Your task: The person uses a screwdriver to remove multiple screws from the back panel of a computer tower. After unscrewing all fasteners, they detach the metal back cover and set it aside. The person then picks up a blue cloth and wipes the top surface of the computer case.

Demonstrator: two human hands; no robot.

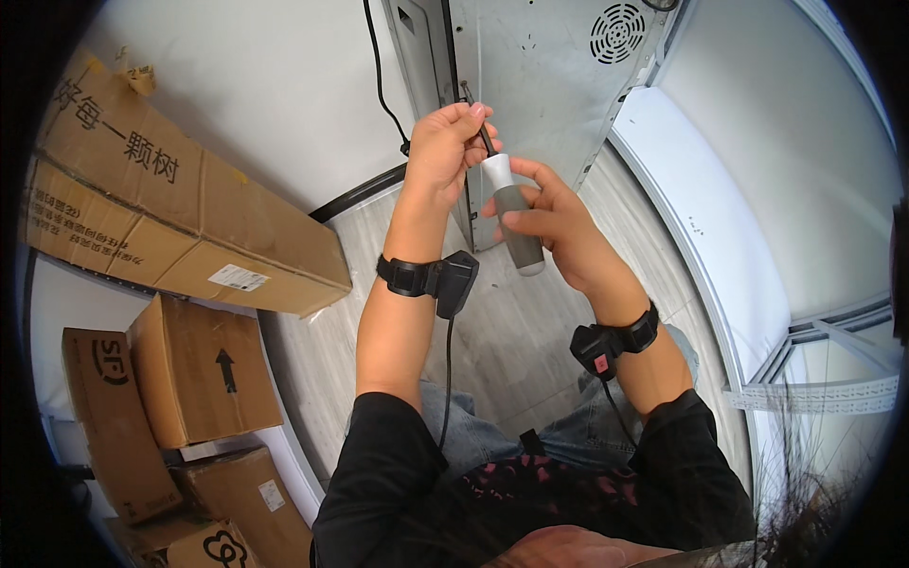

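A screwdriver (519, 216) with a grey and white handle points up and slightly left, its dark shaft toward the edge of a grey metal panel (542, 90). My right hand (554, 222) is wrapped round the handle. Higher up, my left hand (445, 147) pinches the shaft near its far end. The tip lies close to a small screw-like piece (466, 88) at the panel's left edge; whether they touch I cannot tell. Black strapped devices with cables sit on both my wrists.
A long cardboard box (189, 189) leans at the left, with more cartons (213, 374) stacked below it. A black cable (377, 76) hangs by the white wall. White panels (705, 237) stand along the right. Round vent slots (617, 34) mark the metal panel.
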